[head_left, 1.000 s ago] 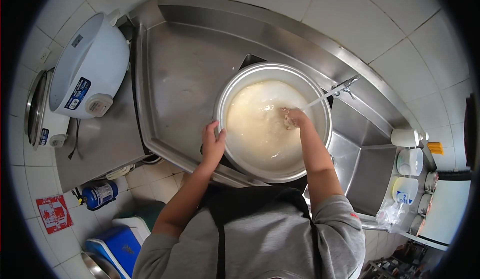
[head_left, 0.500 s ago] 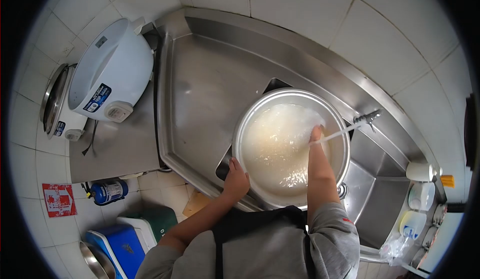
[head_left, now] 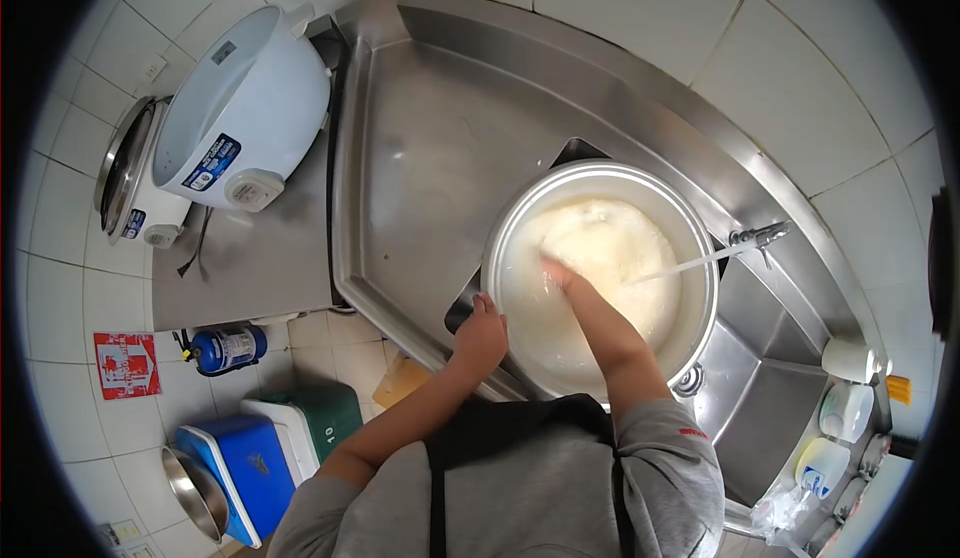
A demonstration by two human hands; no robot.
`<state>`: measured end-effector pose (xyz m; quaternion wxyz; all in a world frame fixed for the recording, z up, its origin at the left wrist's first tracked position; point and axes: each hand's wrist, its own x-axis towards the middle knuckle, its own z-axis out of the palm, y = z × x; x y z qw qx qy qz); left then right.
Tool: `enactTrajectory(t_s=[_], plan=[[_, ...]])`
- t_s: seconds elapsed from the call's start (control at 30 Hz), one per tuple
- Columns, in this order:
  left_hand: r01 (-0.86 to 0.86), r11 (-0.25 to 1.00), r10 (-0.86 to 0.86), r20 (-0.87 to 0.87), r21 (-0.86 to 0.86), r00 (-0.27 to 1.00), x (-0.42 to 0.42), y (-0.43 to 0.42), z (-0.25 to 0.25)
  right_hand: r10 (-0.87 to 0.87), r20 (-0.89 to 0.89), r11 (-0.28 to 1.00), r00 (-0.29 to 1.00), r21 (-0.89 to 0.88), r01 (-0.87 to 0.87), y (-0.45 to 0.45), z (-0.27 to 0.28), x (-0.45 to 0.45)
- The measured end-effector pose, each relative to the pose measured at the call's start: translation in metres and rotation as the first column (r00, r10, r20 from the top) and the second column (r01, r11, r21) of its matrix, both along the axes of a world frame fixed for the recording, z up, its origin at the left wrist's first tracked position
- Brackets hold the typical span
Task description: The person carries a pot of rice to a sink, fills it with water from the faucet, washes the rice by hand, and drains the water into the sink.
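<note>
A large round metal pot stands over the sink, full of cloudy whitish water with a paler, cream-coloured mass that looks like rice. My left hand is closed at the pot's left edge, fingers curled against its side. Inside the pot, my right hand is dipped into the water left of centre. Its fingertips are under the surface and hidden. From the tap at the right, a stream of water runs into the pot.
A metal sink basin lies right of the pot, with several bottles, including a yellow one, along its edge. Left are a big pale rice cooker, a fire extinguisher and a blue cooler. Tiled walls enclose the counter.
My right hand has swept left through the water, from the pot's right side to left of centre. The pale mass now shows a swirl. My left hand stays at the edge.
</note>
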<state>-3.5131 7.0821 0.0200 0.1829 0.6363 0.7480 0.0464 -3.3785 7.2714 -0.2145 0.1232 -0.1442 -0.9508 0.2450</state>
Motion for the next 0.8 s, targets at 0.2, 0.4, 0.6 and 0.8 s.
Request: enactTrajectory(t_s=[0.2, 0.4, 0.6, 0.8], plan=[[-0.041, 0.996, 0.036, -0.068, -0.084, 0.997, 0.005, 0.004, 0.006, 0.023, 0.436, 0.688, 0.9, -0.659, 0.302, -0.098, 0.117, 0.022], [-0.054, 0.992, 0.046, -0.069, -0.111, 0.997, 0.007, 0.004, 0.01, 0.244, 0.55, 0.964, 0.799, -0.047, -0.263, -0.115, 0.161, 0.082], [-0.068, 0.993, 0.063, -0.049, -0.098, 0.997, 0.008, 0.0, 0.003, -0.182, 0.55, 0.891, 0.815, 0.442, -0.1, -0.044, 0.079, 0.105], [-0.034, 0.999, 0.031, -0.087, -0.034, 0.996, 0.004, -0.002, 0.0, -0.461, 0.745, 0.85, 0.482, 0.215, 0.482, 0.018, 0.087, 0.103]])
